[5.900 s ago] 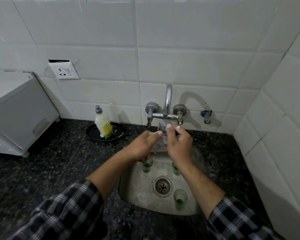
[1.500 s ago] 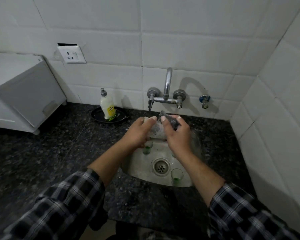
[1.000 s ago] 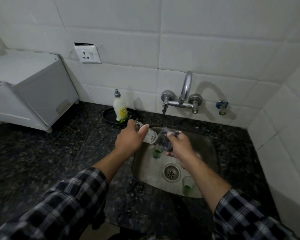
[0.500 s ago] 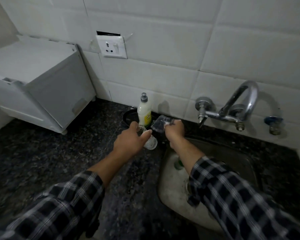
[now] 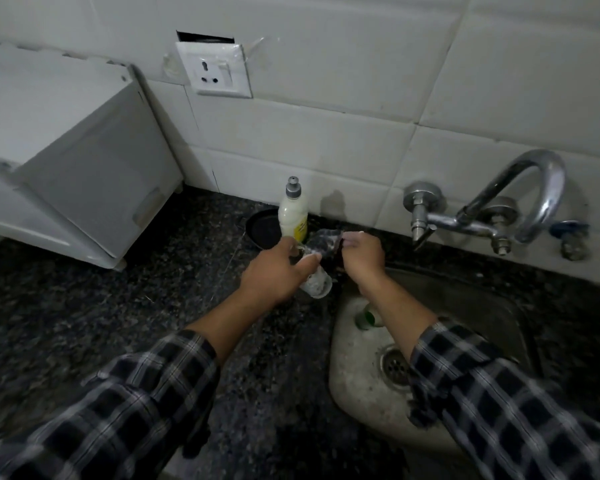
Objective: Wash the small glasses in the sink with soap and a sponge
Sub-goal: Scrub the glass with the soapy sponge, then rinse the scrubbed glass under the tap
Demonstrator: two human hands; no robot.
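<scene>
My left hand (image 5: 273, 274) grips a small clear glass (image 5: 315, 285), tilted, over the counter just left of the steel sink (image 5: 357, 382). My right hand (image 5: 362, 255) holds a dark, soapy sponge (image 5: 323, 242) close above that glass. A second small glass with green at its bottom (image 5: 365, 317) stands in the sink, partly hidden by my right forearm. The soap bottle (image 5: 293, 213), pale yellow with a grey cap, stands on a black dish (image 5: 263, 228) right behind my hands.
A chrome tap (image 5: 482, 216) is mounted on the tiled wall above the sink, and the drain (image 5: 394, 365) lies at the sink's bottom. A white appliance (image 5: 66, 150) fills the counter's left side. A wall socket (image 5: 220, 71) sits above the bottle.
Both hands have carried the glass and the sponge leftward, from over the sink to near the soap bottle. The view has swung left with them.
</scene>
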